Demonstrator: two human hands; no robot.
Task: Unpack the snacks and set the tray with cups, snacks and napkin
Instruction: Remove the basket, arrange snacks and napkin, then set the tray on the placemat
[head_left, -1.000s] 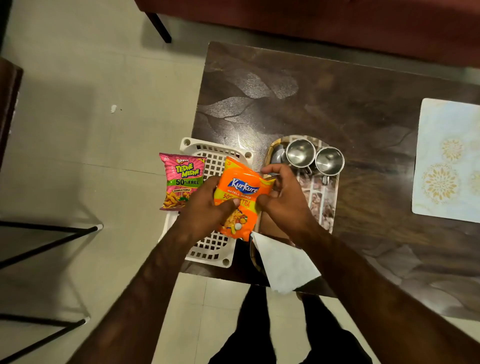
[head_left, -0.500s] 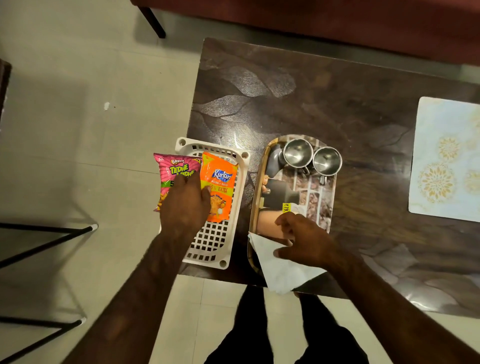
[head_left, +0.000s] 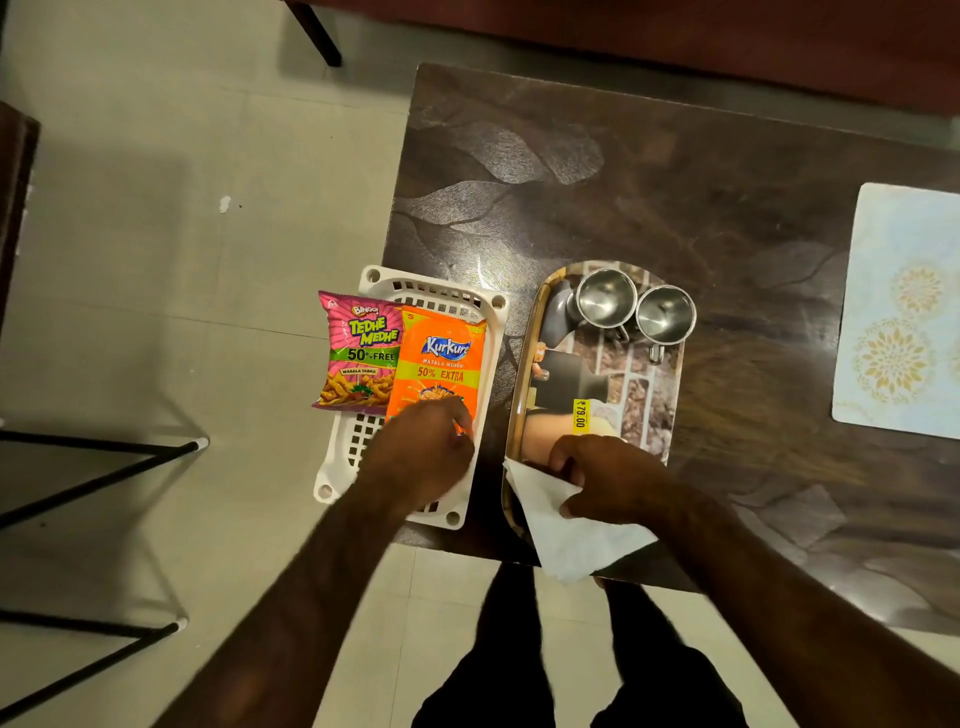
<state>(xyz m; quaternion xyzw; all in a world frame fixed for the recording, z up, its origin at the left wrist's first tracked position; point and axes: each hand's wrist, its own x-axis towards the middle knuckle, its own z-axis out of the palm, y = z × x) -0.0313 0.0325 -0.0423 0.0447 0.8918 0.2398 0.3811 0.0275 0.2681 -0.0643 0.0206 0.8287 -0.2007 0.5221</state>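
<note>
A printed oval tray (head_left: 519, 395) lies on the dark table (head_left: 623, 182) with two steel cups (head_left: 605, 299) (head_left: 665, 314) upright at its far end. A white napkin (head_left: 576, 540) hangs over the tray's near end and the table edge, and my right hand (head_left: 608, 478) pinches its top. Left of the tray a white slotted basket (head_left: 431, 283) holds a pink Tedhe Medhe packet (head_left: 358, 358) and an orange Kurkure packet (head_left: 441, 358) side by side, both sealed. My left hand (head_left: 421, 457) covers the orange packet's lower edge with curled fingers.
A pale floral placemat (head_left: 898, 312) lies at the table's right edge. The basket overhangs the table's left edge above the tiled floor. Black metal legs (head_left: 104, 452) stand on the floor to the left. A dark red sofa runs along the far side.
Both hands held the orange packet above the basket. My left hand laid it down beside the pink packet and slid back to its lower edge, while my right hand went to the napkin.
</note>
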